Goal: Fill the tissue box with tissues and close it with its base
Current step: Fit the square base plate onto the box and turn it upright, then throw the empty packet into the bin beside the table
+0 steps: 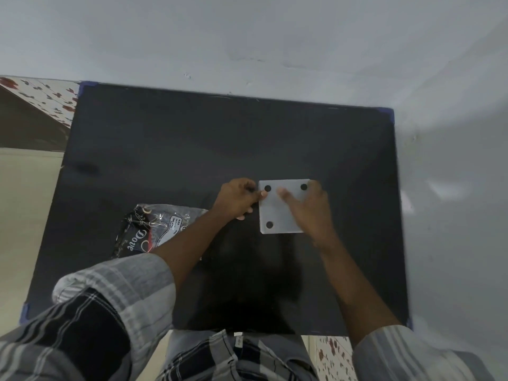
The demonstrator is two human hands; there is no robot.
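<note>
A square white base (275, 213) with black round feet at its corners lies flat on top of the tissue box, near the middle of the black table (192, 138). The box under it is hidden. My left hand (237, 199) touches the base's left edge with thumb and fingers pinched on it. My right hand (310, 207) rests spread over the base's right side, covering one corner. A dark plastic tissue packet (148, 229) with printed lettering lies to the left, partly under my left forearm.
The table stands against a grey wall (247, 37) at the back and right. Blue tape (384, 111) marks the table corners. Floral floor tiles (41, 97) show at far left and bottom right.
</note>
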